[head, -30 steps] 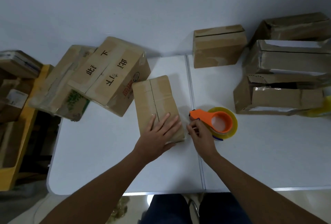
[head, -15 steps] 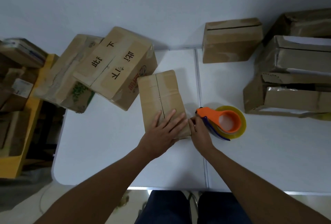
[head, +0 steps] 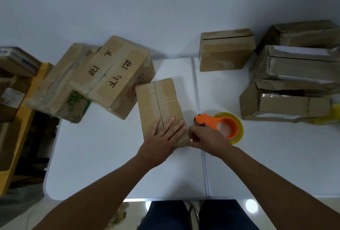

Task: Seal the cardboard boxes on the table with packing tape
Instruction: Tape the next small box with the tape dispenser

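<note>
A small cardboard box (head: 160, 97) lies lengthwise on the white table (head: 101, 156), its top seam facing up. My left hand (head: 163, 137) rests flat on the box's near end with the fingers spread, holding nothing. My right hand (head: 206, 137) is curled at the box's near right corner, thumb and fingertips touching the cardboard. Whether it pinches a tape end is not visible. An orange tape dispenser (head: 207, 119) with a yellowish tape roll (head: 239, 128) lies on the table just behind that hand.
A large printed box (head: 112, 75) leans against another box (head: 60, 89) at the left, touching the small box's far corner. A closed box (head: 226, 51) stands at the back. Open boxes (head: 294, 104) are stacked at the right. A yellow shelf (head: 22, 119) stands off the table's left edge.
My right hand has come back from the dispenser's tip to the box's near right corner. My left hand stays flat on the box. The dispenser has barely moved.
</note>
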Motion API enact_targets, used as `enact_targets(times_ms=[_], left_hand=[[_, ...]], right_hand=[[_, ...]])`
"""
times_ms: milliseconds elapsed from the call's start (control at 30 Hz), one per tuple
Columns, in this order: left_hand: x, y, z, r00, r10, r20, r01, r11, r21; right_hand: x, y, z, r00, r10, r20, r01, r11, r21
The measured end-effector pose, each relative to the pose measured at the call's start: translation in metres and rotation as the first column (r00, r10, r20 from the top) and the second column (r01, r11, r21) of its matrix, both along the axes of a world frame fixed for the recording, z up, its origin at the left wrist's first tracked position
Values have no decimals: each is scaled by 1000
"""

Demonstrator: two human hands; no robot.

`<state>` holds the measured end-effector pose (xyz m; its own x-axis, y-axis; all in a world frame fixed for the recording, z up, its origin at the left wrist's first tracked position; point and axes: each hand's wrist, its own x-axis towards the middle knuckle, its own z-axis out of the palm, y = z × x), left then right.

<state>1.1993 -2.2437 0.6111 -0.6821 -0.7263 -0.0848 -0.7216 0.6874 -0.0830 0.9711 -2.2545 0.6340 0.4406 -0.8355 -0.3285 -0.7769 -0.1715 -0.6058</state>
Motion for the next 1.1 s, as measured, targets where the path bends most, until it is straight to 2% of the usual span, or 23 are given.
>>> enact_targets(times_ms=[100, 267, 333, 400, 433, 500, 533, 600, 667, 700, 767, 800, 833, 900, 1100], left_hand=[[0, -2, 1, 1000, 1, 22, -1, 1000, 5], [0, 0, 8, 1000, -2, -1, 2, 993, 120], [1, -1, 15, 995, 26, -92, -5, 976, 220], [3, -8, 30, 950, 151, -273, -31, 915, 402], [7, -11, 39, 900, 243, -363, -42, 876, 481], [17, -11, 55, 740, 431, -517, -136, 848, 512], [23, -7, 61, 631, 530, -566, -227, 824, 518], [36, 10, 65, 363, 723, -587, -401, 690, 602], [47, 31, 62, 55, 876, -479, -468, 447, 763], [52, 40, 56, -119, 921, -370, -415, 292, 862], [60, 53, 43, -428, 901, -70, -106, 27, 994], [63, 58, 38, -508, 859, 69, 61, -44, 997], [65, 62, 33, -538, 827, 161, 177, -76, 981], [65, 68, 25, -539, 811, 227, 281, -81, 956], [67, 76, 22, -494, 847, 196, 272, -63, 960]], right_hand=[[10, -4, 2, 994, 53, -96, -56, 998, -28], [20, 16, -3, 992, -110, -55, 108, 993, -38], [12, 26, -4, 986, -161, -35, 159, 986, -54], [8, 36, -1, 977, -212, -7, 210, 969, -128], [9, 40, 0, 973, -230, 22, 230, 957, -177], [18, 44, 4, 970, -227, 83, 241, 928, -284], [27, 44, 7, 976, -198, 92, 217, 913, -345], [48, 43, 11, 994, -98, 40, 105, 893, -438], [71, 41, 10, 999, 7, -36, -22, 907, -421], [81, 37, 9, 996, 41, -83, -71, 911, -407], [97, 29, 3, 978, 73, -195, -146, 908, -394], [103, 25, -1, 964, 77, -256, -174, 906, -385], [108, 21, -4, 948, 74, -310, -193, 906, -375], [112, 18, -11, 925, 62, -375, -206, 911, -357], [115, 25, -14, 910, 16, -415, -189, 906, -378]])
